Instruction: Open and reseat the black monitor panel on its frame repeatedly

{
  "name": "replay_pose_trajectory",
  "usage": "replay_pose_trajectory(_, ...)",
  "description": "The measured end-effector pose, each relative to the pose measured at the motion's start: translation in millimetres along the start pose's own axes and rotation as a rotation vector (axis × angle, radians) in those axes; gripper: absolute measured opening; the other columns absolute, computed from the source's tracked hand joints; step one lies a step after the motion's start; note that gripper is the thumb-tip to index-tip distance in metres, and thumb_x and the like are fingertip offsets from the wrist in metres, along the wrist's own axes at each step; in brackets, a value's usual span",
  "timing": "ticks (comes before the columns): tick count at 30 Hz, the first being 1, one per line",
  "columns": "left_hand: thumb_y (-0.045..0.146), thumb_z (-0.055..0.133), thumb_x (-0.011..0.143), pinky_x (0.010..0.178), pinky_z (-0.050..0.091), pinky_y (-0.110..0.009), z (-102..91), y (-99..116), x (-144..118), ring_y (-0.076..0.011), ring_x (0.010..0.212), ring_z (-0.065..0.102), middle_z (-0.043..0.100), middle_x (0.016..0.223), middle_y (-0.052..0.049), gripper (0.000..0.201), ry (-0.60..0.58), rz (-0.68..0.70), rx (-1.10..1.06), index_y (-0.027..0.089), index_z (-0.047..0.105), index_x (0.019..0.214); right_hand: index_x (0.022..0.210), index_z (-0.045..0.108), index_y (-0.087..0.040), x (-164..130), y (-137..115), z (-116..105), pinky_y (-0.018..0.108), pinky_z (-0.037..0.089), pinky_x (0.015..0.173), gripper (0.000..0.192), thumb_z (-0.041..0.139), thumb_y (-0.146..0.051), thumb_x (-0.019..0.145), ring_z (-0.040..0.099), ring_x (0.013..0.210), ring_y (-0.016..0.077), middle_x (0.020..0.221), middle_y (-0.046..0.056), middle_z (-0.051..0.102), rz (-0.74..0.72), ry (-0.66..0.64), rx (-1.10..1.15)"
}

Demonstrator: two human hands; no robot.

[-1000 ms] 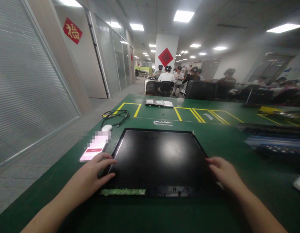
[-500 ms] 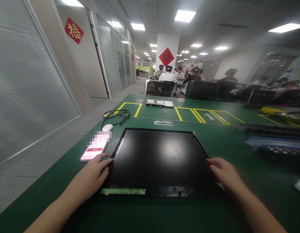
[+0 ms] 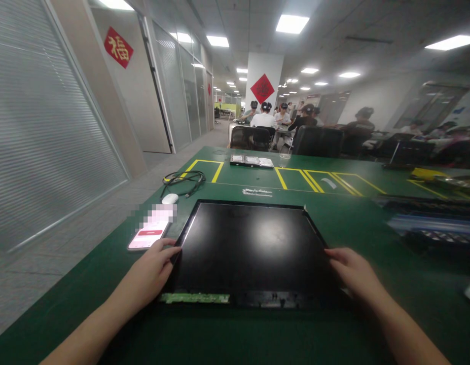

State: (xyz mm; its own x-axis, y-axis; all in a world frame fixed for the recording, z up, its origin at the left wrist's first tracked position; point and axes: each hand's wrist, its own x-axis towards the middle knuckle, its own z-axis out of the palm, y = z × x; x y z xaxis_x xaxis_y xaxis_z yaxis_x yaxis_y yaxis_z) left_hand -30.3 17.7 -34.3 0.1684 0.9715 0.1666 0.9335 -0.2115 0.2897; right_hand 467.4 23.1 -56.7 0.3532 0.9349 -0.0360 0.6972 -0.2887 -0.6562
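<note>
A black LCD screen panel (image 3: 227, 253) lies face up on the green table (image 3: 257, 339) in front of me. My left hand (image 3: 155, 267) is closed on its left edge, fingers along the top of the frame. On the opposite edge, my right hand (image 3: 353, 272) grips the frame with thumb and fingers; the fingers underneath are hidden. A narrow green circuit board (image 3: 194, 298) runs along the left half of the panel's near edge. Just beyond my left hand rests a phone (image 3: 149, 234) with a lit, partly pixelated screen.
Past the phone are a white mouse (image 3: 170, 198) and a coiled black cable (image 3: 187, 180). Several silver drives (image 3: 251, 161) sit at the far edge near a clear cup (image 3: 284, 159). Blurred dark parts (image 3: 428, 225) lie at right. People sit at tables behind.
The view has shifted very slightly. Both hands keep their hold on the panel's sides, and nothing else has visibly moved.
</note>
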Motion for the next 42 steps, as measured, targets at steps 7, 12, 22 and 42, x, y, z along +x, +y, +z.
replay_pose_trajectory(7, 0.027, 0.040, 0.086, 0.094, 0.054, -0.046, 3.0, -2.7, 0.0, -0.0323, 0.109, 0.068, 0.066, 0.125, -0.018, 0.046, 0.023, -0.008, -0.026, 0.013, 0.075, 0.113, 0.101, 0.078, -0.018, 1.3, 2.7, 0.8, 0.032, 0.055, 0.066, 0.035, 0.058, -0.026, 0.073, 0.071, 0.078, 0.0220, 0.097, 0.009, 0.077, 0.020, 0.021, 0.046)
replay_pose_trajectory(12, 0.029, 0.042, 0.087, 0.094, 0.055, -0.047, 0.8, -1.4, -0.8, -0.0327, 0.109, 0.068, 0.068, 0.124, -0.018, 0.044, 0.040, 0.003, -0.042, 0.014, 0.074, 0.113, 0.112, 0.074, -0.014, 5.0, 8.0, 1.3, 0.031, 0.054, 0.058, 0.041, 0.056, -0.023, 0.076, 0.071, 0.068, 0.0211, 0.091, 0.010, 0.078, 0.077, -0.075, 0.153)
replay_pose_trajectory(22, 0.031, 0.041, 0.087, 0.095, 0.054, -0.046, 0.1, -2.4, -0.1, -0.0331, 0.110, 0.068, 0.069, 0.123, -0.019, 0.046, 0.042, 0.027, -0.043, 0.014, 0.075, 0.112, 0.111, 0.074, -0.017, 3.6, 3.4, 3.1, 0.029, 0.055, 0.056, 0.038, 0.055, -0.020, 0.078, 0.072, 0.068, 0.0207, 0.087, 0.010, 0.078, 0.089, -0.140, 0.246)
replay_pose_trajectory(42, 0.030, 0.045, 0.087, 0.099, 0.051, -0.051, -1.4, -3.4, 0.9, -0.0333, 0.114, 0.068, 0.075, 0.122, -0.014, 0.044, 0.044, 0.074, -0.003, 0.019, 0.073, 0.120, 0.101, 0.074, -0.019, 3.4, 5.5, 7.2, 0.031, 0.055, 0.065, 0.035, 0.052, -0.023, 0.074, 0.072, 0.079, 0.0217, 0.100, 0.010, 0.076, 0.062, -0.023, 0.148)
